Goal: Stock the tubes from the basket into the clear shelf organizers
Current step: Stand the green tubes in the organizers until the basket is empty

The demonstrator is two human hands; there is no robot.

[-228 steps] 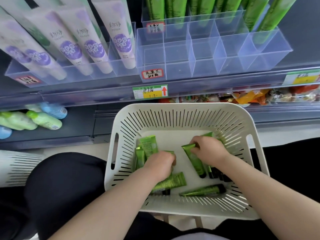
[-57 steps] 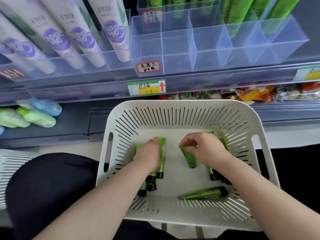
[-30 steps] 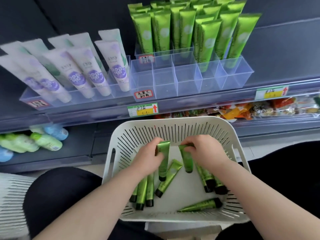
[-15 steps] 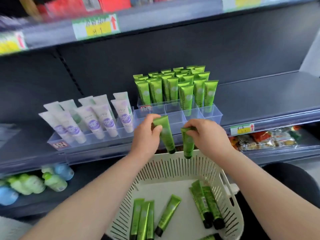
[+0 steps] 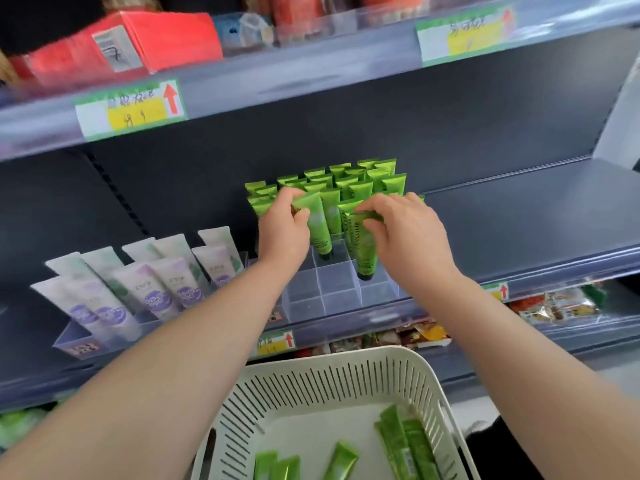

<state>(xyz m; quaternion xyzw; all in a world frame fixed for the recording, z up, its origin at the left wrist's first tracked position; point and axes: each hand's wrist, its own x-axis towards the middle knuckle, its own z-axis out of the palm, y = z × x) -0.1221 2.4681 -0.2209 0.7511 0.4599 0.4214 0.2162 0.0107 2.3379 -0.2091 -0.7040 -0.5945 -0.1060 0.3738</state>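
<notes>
My left hand (image 5: 284, 233) grips a glossy green plastic tube (image 5: 317, 225) by its crimped top, cap down, the black cap reaching into a rear cell of the clear acrylic shelf organizer (image 5: 337, 294). My right hand (image 5: 405, 233) pinches a second green tube (image 5: 362, 247) the same way, its cap lowered into a cell further right and nearer the front. Whether either cap touches the cell floor, I cannot tell. The front row of cells is unfilled. Behind both hands, more green tubes (image 5: 356, 183) stand upright in ranks in the back cells.

To the left on the same dark grey metal shelf (image 5: 519, 216), white and lilac tubes (image 5: 162, 271) lean back in a second clear tray. A price label with a red arrow (image 5: 275, 341) sits on the shelf's front rail. Below, the white slotted plastic basket (image 5: 332, 382) holds several loose green tubes (image 5: 405, 445) lying flat. The shelf beneath shows mixed snack packets (image 5: 554, 304). The shelf overhead carries a red carton (image 5: 138, 43) and two more price labels, blurred.
</notes>
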